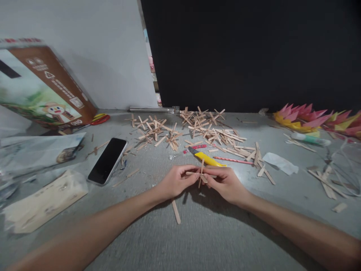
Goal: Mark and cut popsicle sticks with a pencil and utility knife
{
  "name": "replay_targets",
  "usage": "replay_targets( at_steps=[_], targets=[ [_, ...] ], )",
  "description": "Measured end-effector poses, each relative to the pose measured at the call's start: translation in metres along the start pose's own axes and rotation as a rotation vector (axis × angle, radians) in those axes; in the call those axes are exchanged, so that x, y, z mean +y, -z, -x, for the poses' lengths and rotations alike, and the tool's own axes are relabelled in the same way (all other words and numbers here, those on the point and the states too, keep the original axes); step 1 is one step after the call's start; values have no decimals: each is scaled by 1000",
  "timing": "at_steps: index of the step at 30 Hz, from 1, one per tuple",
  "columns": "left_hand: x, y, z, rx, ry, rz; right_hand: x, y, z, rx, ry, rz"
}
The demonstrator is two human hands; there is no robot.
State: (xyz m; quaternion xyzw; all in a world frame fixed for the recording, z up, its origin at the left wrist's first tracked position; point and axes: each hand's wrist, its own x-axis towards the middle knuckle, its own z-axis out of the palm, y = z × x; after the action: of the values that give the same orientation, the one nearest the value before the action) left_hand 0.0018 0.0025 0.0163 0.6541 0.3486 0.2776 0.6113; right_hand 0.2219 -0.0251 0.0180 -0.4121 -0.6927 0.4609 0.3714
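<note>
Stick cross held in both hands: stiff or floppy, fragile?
The stick cross, pinched between left hand and right hand, looks thin and flat, so probably light and fairly stiff. Its crossing joint may be the weak spot. Being flat, it is unlikely to roll.

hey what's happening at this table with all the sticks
A person's left hand and right hand hold a small cross of wooden sticks between the fingertips, just above the grey table. Piles of similar crosses lie behind, with a yellow knife and a phone nearby.
</note>
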Motion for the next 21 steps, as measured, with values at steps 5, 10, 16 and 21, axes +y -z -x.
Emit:
replay_targets(
  at_steps=[5,10,16,21],
  targets=[
    [-3,-1,0,30,-3,16,2,0,-2,-10,-38,-27],
    [-8,-3,0,52,14,31,2,1,-1,-32,-61,-55],
    [-13,-3,1,64,4,7,-2,2,-1,-40,-49,-50],
    [-8,-3,1,77,14,-7,-2,1,0,-30,-41,-29]
  ],
)
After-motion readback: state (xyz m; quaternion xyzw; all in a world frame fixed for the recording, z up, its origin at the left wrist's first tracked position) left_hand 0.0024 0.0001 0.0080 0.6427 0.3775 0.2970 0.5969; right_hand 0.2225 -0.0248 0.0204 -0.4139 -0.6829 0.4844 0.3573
